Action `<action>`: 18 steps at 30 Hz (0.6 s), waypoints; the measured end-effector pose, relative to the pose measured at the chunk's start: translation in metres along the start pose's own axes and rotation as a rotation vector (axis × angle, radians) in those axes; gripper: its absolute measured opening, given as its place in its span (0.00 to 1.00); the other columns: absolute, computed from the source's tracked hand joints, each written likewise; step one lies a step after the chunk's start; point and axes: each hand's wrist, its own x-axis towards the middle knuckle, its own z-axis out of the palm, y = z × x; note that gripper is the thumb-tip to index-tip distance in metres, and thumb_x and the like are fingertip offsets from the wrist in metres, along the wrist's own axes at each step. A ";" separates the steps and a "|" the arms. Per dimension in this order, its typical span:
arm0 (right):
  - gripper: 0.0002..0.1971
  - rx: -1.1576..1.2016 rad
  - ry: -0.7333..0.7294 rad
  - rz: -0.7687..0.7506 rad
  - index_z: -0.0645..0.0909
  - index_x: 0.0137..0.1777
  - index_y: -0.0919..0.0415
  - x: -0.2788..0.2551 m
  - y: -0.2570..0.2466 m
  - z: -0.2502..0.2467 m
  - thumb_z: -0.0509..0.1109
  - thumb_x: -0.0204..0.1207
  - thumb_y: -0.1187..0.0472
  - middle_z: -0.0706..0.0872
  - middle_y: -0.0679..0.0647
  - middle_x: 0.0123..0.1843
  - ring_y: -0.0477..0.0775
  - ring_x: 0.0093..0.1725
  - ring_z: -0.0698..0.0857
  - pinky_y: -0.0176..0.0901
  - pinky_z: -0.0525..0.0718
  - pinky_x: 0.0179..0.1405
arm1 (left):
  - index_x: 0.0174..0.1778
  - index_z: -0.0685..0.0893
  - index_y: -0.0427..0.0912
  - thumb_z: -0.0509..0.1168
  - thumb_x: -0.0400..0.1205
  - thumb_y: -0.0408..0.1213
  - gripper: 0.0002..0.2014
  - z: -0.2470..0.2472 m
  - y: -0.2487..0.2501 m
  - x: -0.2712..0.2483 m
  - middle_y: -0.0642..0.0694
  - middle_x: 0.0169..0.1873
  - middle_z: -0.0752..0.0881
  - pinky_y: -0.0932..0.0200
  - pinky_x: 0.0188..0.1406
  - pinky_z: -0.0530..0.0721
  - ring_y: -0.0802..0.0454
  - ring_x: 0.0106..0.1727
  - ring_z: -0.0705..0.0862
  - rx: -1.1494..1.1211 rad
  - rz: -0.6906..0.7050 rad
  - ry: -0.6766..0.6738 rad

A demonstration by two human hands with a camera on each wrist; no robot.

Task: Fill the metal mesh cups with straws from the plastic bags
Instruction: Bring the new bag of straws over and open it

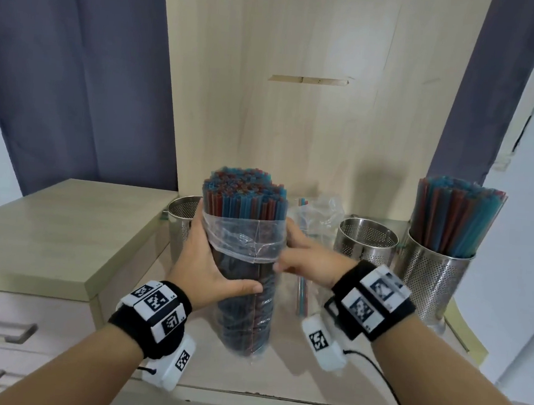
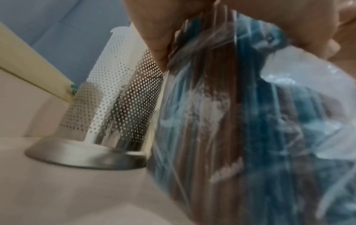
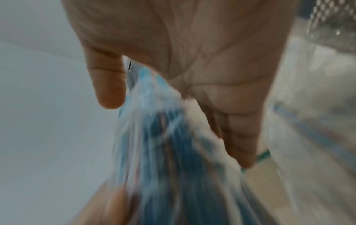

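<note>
Straws (image 1: 245, 197) in bag (image 1: 246, 242), filled cup (image 1: 434, 276)

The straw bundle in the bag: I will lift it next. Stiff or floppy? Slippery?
The straw bundle looks tightly packed, so probably stiff. Its clear plastic bag is rolled down and loose, so it may slip under both hands.

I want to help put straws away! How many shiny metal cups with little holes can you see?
3. One cup peeks out behind the left hand, one empty cup stands right of the held bag, and one cup at far right is full of straws. More may be hidden.
</note>
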 end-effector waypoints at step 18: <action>0.20 -1.217 0.279 0.602 0.83 0.62 0.64 0.064 -0.033 -0.029 0.80 0.71 0.60 0.84 0.59 0.60 0.65 0.63 0.84 0.60 0.85 0.46 | 0.84 0.42 0.54 0.83 0.50 0.66 0.74 0.008 -0.017 0.000 0.54 0.81 0.61 0.43 0.80 0.68 0.56 0.82 0.63 0.102 -0.060 0.077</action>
